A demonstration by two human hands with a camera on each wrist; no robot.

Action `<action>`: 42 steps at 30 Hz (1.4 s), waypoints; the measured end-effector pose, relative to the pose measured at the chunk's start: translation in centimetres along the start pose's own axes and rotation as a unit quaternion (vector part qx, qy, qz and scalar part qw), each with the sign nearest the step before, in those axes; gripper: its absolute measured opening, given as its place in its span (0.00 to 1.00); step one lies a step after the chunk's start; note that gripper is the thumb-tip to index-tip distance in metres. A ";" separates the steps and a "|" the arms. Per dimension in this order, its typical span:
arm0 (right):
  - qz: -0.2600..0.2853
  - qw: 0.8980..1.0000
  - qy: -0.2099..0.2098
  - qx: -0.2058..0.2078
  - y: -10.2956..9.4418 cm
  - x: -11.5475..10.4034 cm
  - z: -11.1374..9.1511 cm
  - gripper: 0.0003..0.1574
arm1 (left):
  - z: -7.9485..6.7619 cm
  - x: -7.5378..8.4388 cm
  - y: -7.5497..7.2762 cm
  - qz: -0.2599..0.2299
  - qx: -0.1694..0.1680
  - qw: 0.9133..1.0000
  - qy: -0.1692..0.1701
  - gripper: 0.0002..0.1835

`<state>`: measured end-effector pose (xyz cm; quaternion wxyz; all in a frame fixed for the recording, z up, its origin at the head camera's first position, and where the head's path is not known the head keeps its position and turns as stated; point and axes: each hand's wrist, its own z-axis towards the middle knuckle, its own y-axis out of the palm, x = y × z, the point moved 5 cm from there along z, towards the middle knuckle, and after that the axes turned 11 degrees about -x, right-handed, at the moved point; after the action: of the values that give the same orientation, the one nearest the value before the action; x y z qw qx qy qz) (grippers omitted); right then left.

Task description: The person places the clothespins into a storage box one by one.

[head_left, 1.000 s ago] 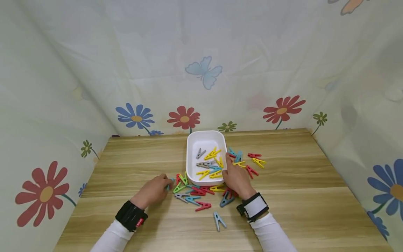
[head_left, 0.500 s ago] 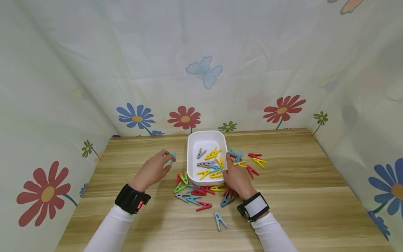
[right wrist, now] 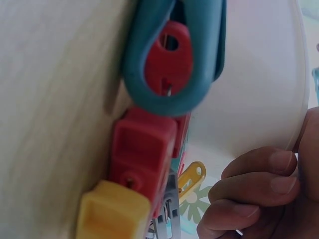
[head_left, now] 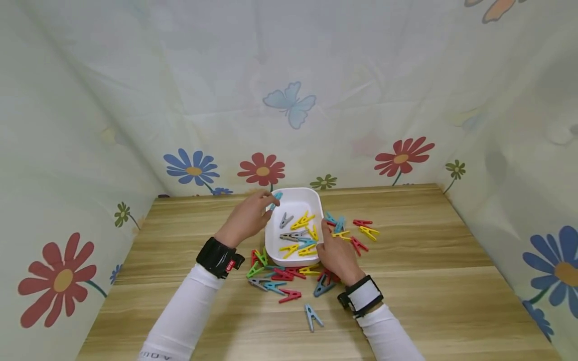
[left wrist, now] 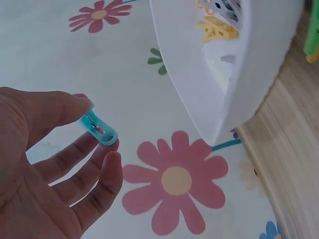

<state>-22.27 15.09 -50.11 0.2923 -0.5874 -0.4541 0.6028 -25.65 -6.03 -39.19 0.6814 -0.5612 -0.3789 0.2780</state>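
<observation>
My left hand [head_left: 245, 219] pinches a light blue clothespin [head_left: 275, 201] over the back left corner of a white plastic tray [head_left: 295, 200]. In the left wrist view, thumb and fingertips hold that clothespin [left wrist: 99, 129] while the other fingers are spread below it. Inside the tray lie several yellow clothespins [head_left: 303, 220], grey ones and a blue one. My right hand [head_left: 339, 258] grips the tray's right rim near the front. In the right wrist view its curled fingers [right wrist: 256, 181] lie beside the tray's outer wall [right wrist: 249, 89].
Several red, green, blue, yellow and grey clothespins crowd in front of the tray, among them a red clothespin [head_left: 290, 296]. A pale blue clothespin [head_left: 312, 317] lies nearest the front. More, including a yellow clothespin [head_left: 369, 233], lie right of the tray. A patterned curtain [head_left: 203, 100] surrounds the wooden table [head_left: 433, 296].
My left hand has lifted the light blue clothespin from the table left of the pile and carried it up and right over the tray. My right hand has stayed at the rim.
</observation>
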 end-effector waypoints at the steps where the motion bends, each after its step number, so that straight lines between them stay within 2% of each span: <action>1: 0.000 1.000 -0.001 0.001 0.0 0.0 0.0 0.40 | 0.4 0.2 0.0 0.003 -0.001 1.000 0.001 0.14; 7: 0.000 1.000 0.003 -0.004 0.0 0.0 0.0 0.41 | 2.3 1.1 0.0 0.008 0.000 1.000 0.015 0.13; 12: 0.000 1.000 0.003 -0.002 0.1 0.1 0.1 0.41 | 3.4 1.7 0.3 0.005 0.010 1.000 0.027 0.12; 16: -0.001 1.000 0.003 -0.003 0.1 0.0 0.1 0.40 | 3.9 1.9 0.7 0.004 0.009 1.000 0.024 0.13; 19: -0.001 1.000 0.004 -0.007 0.2 0.0 0.1 0.40 | 4.1 1.9 1.1 -0.003 -0.004 1.000 0.019 0.18; 22: -0.001 1.000 0.004 -0.007 0.3 0.0 0.0 0.40 | 4.1 1.8 1.4 -0.014 -0.014 1.000 0.007 0.28; 27: -0.008 1.000 0.002 -0.003 0.4 0.1 0.0 0.41 | 3.7 1.9 1.3 -0.026 -0.014 1.000 0.000 0.38; 34: -0.008 1.000 -0.002 -0.002 0.4 0.1 0.1 0.41 | 2.0 2.1 0.5 -0.016 -0.003 1.000 0.014 0.41; 39: -0.021 1.000 -0.009 0.013 0.3 0.1 0.1 0.41 | 0.9 2.4 -0.8 0.013 0.007 1.000 0.021 0.43; 42: -0.022 1.000 -0.010 0.018 0.3 0.1 0.1 0.41 | 0.0 2.5 -1.2 0.023 0.002 1.000 0.015 0.44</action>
<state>-22.30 15.04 -50.41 0.3108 -0.5659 -0.4590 0.6103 -24.37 -4.29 -37.47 0.6817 -0.5726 -0.3546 0.2859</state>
